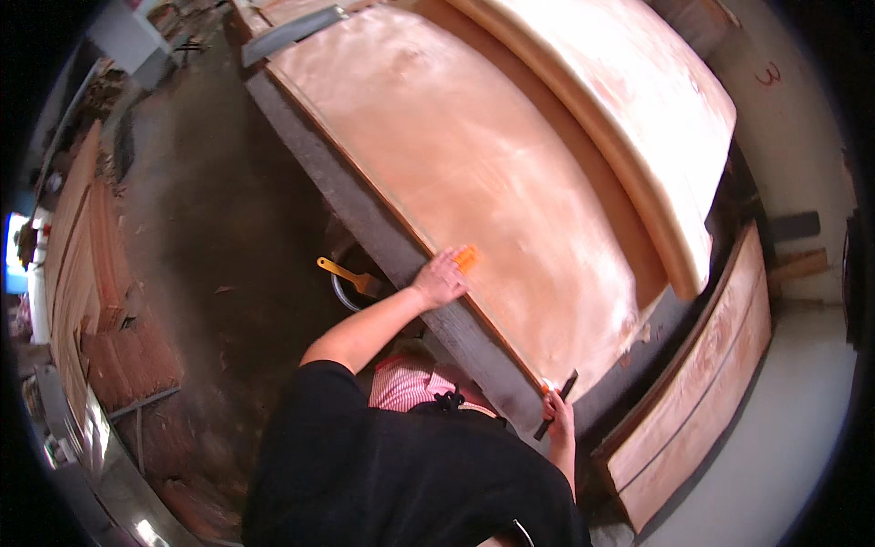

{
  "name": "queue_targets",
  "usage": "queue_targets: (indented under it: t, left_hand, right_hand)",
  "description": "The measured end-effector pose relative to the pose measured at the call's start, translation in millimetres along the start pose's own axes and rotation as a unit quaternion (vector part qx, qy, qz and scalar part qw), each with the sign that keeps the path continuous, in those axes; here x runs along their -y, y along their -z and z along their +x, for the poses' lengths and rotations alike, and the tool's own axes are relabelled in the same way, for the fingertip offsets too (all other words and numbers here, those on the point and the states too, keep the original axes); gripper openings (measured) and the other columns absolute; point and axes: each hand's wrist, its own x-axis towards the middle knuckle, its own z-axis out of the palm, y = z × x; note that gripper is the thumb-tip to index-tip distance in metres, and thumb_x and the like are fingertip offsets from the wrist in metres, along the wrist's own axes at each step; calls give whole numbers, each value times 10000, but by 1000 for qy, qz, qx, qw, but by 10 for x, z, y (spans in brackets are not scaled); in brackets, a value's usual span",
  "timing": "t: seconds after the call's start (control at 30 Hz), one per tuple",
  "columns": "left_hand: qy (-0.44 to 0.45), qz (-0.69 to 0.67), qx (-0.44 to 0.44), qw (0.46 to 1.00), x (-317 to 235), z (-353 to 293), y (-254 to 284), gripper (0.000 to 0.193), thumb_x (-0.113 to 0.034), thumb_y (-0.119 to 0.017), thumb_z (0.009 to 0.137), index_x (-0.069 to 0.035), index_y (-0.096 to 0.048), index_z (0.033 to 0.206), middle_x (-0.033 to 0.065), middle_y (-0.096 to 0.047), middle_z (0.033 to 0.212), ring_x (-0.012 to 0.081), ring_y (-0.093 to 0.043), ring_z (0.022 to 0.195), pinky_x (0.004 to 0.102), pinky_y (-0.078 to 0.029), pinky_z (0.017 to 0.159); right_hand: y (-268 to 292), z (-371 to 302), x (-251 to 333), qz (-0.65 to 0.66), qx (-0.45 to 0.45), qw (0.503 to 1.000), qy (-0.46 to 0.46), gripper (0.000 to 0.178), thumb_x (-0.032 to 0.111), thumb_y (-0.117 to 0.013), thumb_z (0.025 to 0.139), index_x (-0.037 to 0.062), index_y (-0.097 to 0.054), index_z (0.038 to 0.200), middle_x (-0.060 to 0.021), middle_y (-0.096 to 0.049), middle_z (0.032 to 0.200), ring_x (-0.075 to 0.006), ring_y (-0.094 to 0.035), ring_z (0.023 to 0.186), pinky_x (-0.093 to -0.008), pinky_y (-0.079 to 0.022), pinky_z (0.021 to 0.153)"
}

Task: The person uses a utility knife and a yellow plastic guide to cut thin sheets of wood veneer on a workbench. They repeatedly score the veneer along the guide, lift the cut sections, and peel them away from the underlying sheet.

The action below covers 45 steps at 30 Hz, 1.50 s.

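Observation:
A broad sheet of pale wood veneer [456, 155] lies on a grey-edged bench in front of me. At the sheet's near edge, my left hand [441, 281] is closed on a small orange piece [466, 259] whose kind I cannot make out. Farther right, by the near corner of the same sheet, my right hand [560, 419] grips a dark, narrow stick-like tool [565, 390]. A small orange and white spot shows beside its fingertips, too small to name.
More curved veneer sheets [629, 82] are stacked behind. A yellow-handled brush [351, 275] rests over a bucket [344, 296] left of the bench [314, 169]. Wood panels [697, 387] lean at the right wall; stacked boards [132, 365] stand at the left. A grey bar [292, 35] lies across the sheet's far end.

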Motion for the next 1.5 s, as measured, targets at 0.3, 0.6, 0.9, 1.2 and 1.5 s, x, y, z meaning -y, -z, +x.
queue_targets:
  t: [0.3, 0.6, 0.9, 1.2, 1.5]
  left_hand:
    - [24, 27, 16, 999, -139, -119, 218, 626, -465, -452, 842, -30, -372, 1284, 149, -338, 1343, 276, -250, 1282, 458, -151, 1059]
    - [79, -28, 122, 989, -1221, -1482, 574, 794, -524, -506, 793, -57, -222, 1370, 197, -125, 1429, 375, -183, 1293, 541, -193, 1008]
    - [242, 27, 313, 918, -1764, -2444, 1264, 1170, -537, -713, 597, -40, -8, 1387, 366, -169, 1338, 390, -565, 947, 388, -506, 759]
    - [275, -4, 248, 929, -1215, -2714, 1718, 1132, -630, -624, 631, -18, -41, 1383, 375, -256, 1294, 379, -597, 868, 377, -516, 708]
    - [211, -81, 206, 952, 216, -3071, 2225, 776, -451, -565, 781, 0, -254, 1331, 256, -348, 1303, 345, -533, 1022, 383, -458, 845]
  right_hand:
    - [-343, -434, -419, -29, 31, 998, -36, 185, 194, -552, 859, 33, -573, 949, 48, -471, 638, -8, -334, 467, -163, -236, 411]
    - [-186, -415, -1163, -91, 86, 992, -17, 162, 202, -575, 836, 58, -593, 910, 44, -527, 643, -3, -351, 473, -168, -249, 413]
    - [-272, -403, -1648, -116, 111, 986, -54, 128, 167, -554, 845, 60, -621, 865, 41, -511, 625, -14, -326, 434, -181, -222, 376]
    - [-966, -417, -1381, -146, 129, 981, 11, 141, 188, -544, 854, 60, -604, 846, 44, -503, 612, -20, -319, 427, -182, -227, 381]
    - [-2218, -235, -1478, -145, 97, 984, -42, 141, 189, -526, 875, 62, -569, 831, 49, -464, 600, -26, -317, 436, -187, -226, 385]
